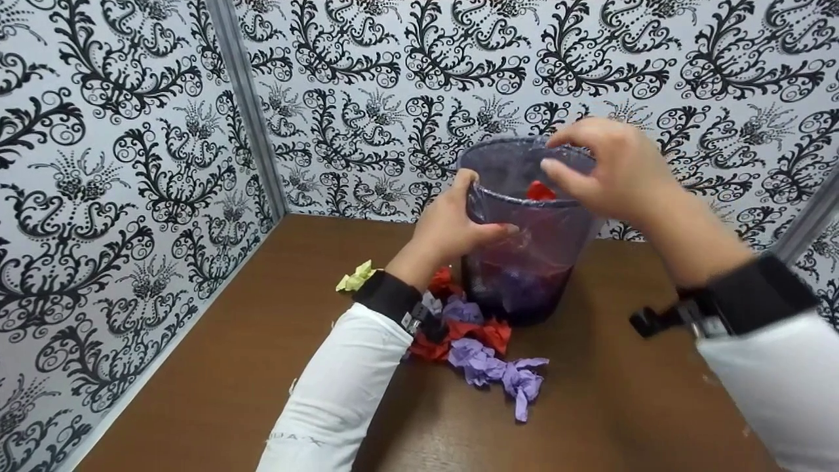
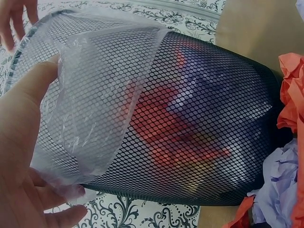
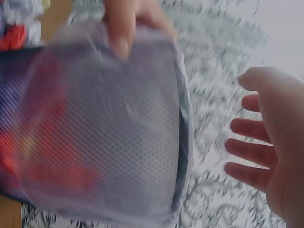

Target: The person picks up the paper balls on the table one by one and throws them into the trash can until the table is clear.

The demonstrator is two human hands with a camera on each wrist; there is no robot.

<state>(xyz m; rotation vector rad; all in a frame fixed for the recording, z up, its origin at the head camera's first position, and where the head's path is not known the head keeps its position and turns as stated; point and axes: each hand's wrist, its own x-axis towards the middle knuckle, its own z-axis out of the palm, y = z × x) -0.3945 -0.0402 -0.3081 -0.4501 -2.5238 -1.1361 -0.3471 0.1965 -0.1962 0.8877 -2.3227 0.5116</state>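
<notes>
A dark mesh wastebasket (image 1: 518, 262) with a clear plastic liner folded over its rim stands on the table. My left hand (image 1: 452, 216) grips the rim at its left side, thumb on the outside over the liner (image 2: 90, 95). Beyond the right side of the rim, my right hand (image 1: 609, 170) hovers with fingers apart and nothing between them; the right wrist view shows this hand (image 3: 275, 137) clear of the basket. A red crumpled paper (image 1: 541, 191) shows inside the basket below the rim. Through the mesh, more red paper (image 2: 156, 114), purple and yellow pieces are visible.
Crumpled purple paper (image 1: 475, 362), red paper (image 1: 495, 335) and a white piece (image 1: 431, 303) lie on the brown table (image 1: 249, 341) before the basket. A yellow-green piece (image 1: 356, 276) lies farther left. Patterned walls (image 1: 341, 118) stand behind and to the left.
</notes>
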